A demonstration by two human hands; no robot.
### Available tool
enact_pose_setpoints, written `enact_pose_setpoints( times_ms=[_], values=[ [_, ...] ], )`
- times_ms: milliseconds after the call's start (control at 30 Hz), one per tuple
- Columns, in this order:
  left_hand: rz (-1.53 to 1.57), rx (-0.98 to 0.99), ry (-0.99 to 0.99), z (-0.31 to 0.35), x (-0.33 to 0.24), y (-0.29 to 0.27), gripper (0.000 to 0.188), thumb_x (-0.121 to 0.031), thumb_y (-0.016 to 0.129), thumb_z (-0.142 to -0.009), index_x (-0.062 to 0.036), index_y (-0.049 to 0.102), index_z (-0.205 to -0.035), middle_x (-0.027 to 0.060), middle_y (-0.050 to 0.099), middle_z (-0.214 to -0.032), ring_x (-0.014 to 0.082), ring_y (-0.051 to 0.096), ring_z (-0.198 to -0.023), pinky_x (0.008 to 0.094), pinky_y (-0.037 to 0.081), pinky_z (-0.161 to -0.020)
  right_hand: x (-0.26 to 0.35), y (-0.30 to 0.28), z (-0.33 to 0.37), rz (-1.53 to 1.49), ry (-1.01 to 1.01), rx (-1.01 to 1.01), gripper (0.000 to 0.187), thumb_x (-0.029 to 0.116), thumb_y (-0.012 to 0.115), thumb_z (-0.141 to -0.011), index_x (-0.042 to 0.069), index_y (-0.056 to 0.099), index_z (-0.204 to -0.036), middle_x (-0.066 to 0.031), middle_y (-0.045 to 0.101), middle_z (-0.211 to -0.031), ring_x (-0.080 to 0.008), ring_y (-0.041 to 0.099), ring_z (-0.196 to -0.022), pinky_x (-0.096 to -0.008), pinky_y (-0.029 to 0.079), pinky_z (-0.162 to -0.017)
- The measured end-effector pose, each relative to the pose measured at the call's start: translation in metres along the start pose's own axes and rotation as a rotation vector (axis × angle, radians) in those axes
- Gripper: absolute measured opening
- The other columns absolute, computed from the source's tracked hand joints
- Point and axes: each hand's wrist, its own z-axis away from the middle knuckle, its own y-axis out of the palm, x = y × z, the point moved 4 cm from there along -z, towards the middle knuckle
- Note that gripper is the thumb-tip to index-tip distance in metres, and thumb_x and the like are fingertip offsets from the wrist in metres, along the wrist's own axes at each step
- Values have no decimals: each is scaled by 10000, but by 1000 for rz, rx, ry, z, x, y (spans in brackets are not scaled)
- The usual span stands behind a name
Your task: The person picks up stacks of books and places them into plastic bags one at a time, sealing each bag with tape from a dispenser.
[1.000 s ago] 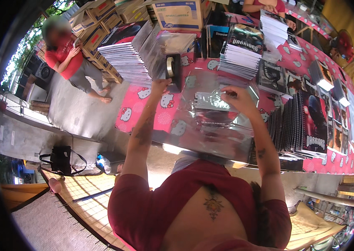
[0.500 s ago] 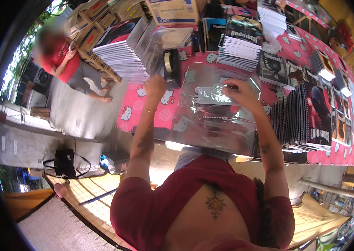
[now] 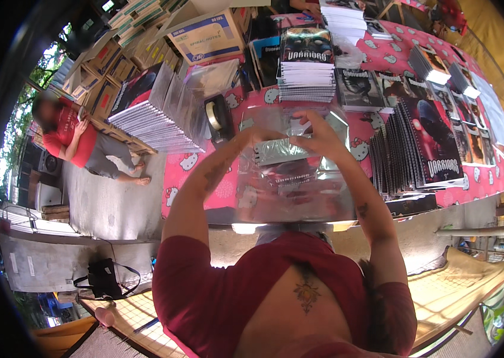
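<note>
A spiral notebook (image 3: 287, 174) lies in front of me on the table under clear plastic film (image 3: 278, 151), its dark cover showing through. My left hand (image 3: 258, 136) is at the film's upper left part, fingers bent inward and closed; whatever may be in them is hidden. Opposite it, my right hand (image 3: 318, 132) rests on the film with thumb and fingers spread apart. Both hands nearly meet over the notebook. A black tape dispenser (image 3: 219, 119) with a pale roll stands left of the film, beyond my left forearm.
Tall stacks of spiral notebooks stand at left (image 3: 159, 113), far middle (image 3: 306, 65) and right (image 3: 419, 146) on the pink patterned table cover (image 3: 189, 160). Cardboard boxes (image 3: 204, 39) are behind. A person in red (image 3: 76, 140) stands at the left. A black bag (image 3: 106, 279) lies below left.
My left hand has moved from beside the tape dispenser right onto the film over the notebook. My right hand has spread its fingers. The view has shifted slightly.
</note>
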Motion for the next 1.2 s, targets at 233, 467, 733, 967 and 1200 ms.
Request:
enact_pose_setpoints(
  times_ms=[233, 467, 733, 967, 1200],
  values=[
    [-1222, -752, 212, 67, -151, 115, 769, -510, 715, -805, 84, 532, -1258, 257, 568, -1261, 372, 545, -1207, 436, 426, -1002, -12, -6, 16, -285, -9, -114, 525, 159, 720, -870, 90, 511, -1346, -76, 551, -1195, -167, 564, -1013, -313, 476, -868],
    [-1176, -681, 167, 52, -138, 112, 696, -403, 804, -616, 70, 559, -1065, 232, 615, -1044, 389, 605, -1014, 464, 496, -869, 35, 60, 108, -689, -19, 1053, 607, 506, 559, -966, 30, 525, -1340, -119, 576, -1247, -211, 587, -1078, -382, 444, -987],
    [-407, -1062, 150, 124, -103, 114, 848, -406, 878, -681, 55, 470, -1264, 217, 611, -1151, 334, 592, -1156, 423, 491, -932, -59, 101, 104, -1739, 117, -8, 418, 480, 670, -887, 187, 621, -1181, -35, 646, -1195, -255, 619, -1069, -551, 453, -981],
    [256, -1053, 398, 133, 21, 127, 1020, -340, 828, -793, 29, 208, -1514, 210, 275, -1558, 295, 295, -1452, 386, 310, -1151, -33, 0, 76, -550, 97, 59, 682, 271, 793, -837, 51, 432, -1371, -82, 603, -1186, -198, 613, -1086, -490, 541, -940],
    [-173, -1229, 496, 111, -109, 127, 393, -220, 618, -967, 22, 591, -1275, 170, 647, -1240, 234, 581, -1201, 359, 431, -1022, -34, -40, 49, -281, 256, -11, 543, 266, 693, -914, 35, 514, -1372, -89, 579, -1295, -195, 595, -1103, -345, 439, -1014]
  ],
)
